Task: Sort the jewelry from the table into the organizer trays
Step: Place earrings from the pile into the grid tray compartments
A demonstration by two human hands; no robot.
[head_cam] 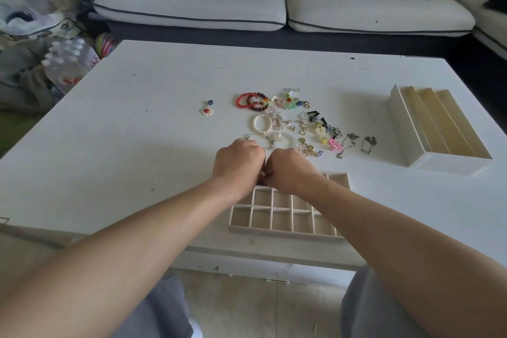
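Curled knuckles-up and touching at the fingertips, the left hand (237,163) and right hand (290,170) meet just above the far edge of the grid tray (285,234). Whether they pinch anything between them I cannot tell, since the fingers hide it. Beyond the knuckles the jewelry pile (303,123) lies loose on the white table (137,118): red bead bracelets (247,100) at the far side, a pearl bracelet (262,123) nearer the hands, thin chains (369,143) at the right, a flower pendant (207,110) apart to the left, and a stepped tray (450,166) well to the right.
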